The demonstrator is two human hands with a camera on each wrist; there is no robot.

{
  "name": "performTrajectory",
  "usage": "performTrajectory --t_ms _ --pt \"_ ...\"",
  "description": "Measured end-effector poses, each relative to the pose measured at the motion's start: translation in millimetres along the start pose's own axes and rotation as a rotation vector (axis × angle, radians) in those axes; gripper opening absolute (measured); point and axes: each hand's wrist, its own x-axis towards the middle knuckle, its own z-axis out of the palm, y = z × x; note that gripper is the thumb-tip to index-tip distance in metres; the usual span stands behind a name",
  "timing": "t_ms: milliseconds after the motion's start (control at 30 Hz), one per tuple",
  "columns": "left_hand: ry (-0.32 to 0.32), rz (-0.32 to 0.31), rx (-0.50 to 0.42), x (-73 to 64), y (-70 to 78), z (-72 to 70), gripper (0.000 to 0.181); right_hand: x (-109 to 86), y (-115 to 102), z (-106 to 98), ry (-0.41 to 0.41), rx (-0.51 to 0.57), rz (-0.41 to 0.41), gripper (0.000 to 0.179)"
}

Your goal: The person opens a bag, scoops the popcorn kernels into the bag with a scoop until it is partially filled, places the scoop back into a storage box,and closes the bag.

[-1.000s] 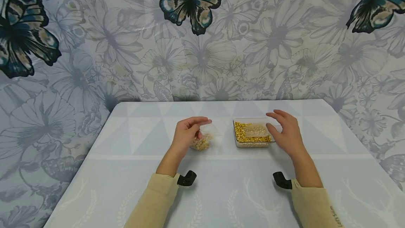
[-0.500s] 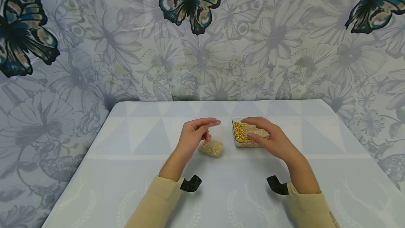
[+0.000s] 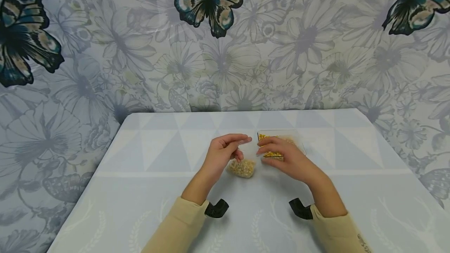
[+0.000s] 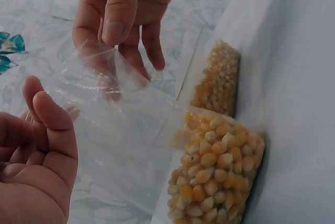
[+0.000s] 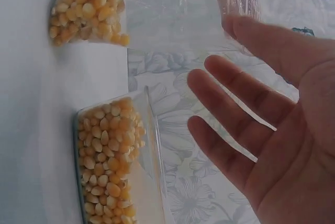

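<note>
A clear plastic bag [image 3: 242, 168] with yellow corn kernels in its bottom hangs low over the table, its upper part drawn up between both hands. My left hand [image 3: 225, 151] pinches the bag's top edge with curled fingers. From the other side my right hand [image 3: 288, 159] has thumb and index finger at the opposite top edge, pinching the film; its other fingers [image 5: 225, 145] are spread loosely. Behind the right hand stands a rectangular glass container [image 3: 277, 132] of corn kernels [image 5: 107, 156], partly hidden by that hand in the head view.
The table [image 3: 140, 206] has a pale patterned cover. A wall covering [image 3: 225, 69] with flowers and large butterflies rises right behind its far edge. Black wrist mounts [image 3: 216, 208] stick out inward from both beige sleeves [image 3: 179, 225].
The left hand has moved right with the bag of corn, which now hangs in front of the container. The right hand has moved left from the container's right side to the bag's top edge.
</note>
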Motion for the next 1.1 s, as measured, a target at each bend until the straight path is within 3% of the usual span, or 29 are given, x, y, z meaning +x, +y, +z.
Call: performTrajectory --t_ms 133,333,533,800,1100 --pt "-0.032 0.033 0.192 -0.3 -1.1 -5.3 0.029 2.3 -1 2 0.062 -0.042 -0.006 0.014" --pt "-0.132 0.195 0.428 -2.9 1.2 -17.2 0.024 3.0 -4 4 0.056 -0.073 -0.004 0.014" --pt "-0.191 0.193 0.585 -2.0 1.3 -24.9 0.020 1.7 -4 4 0.072 -0.162 0.022 0.012" --pt "-0.150 0.206 0.745 -0.6 1.6 -27.6 0.016 -0.9 -3 2 0.115 -0.286 0.066 0.013" --pt "-0.055 0.296 0.810 -4.1 4.5 -30.1 0.008 -0.5 -3 3 0.304 -0.379 -0.061 0.012"
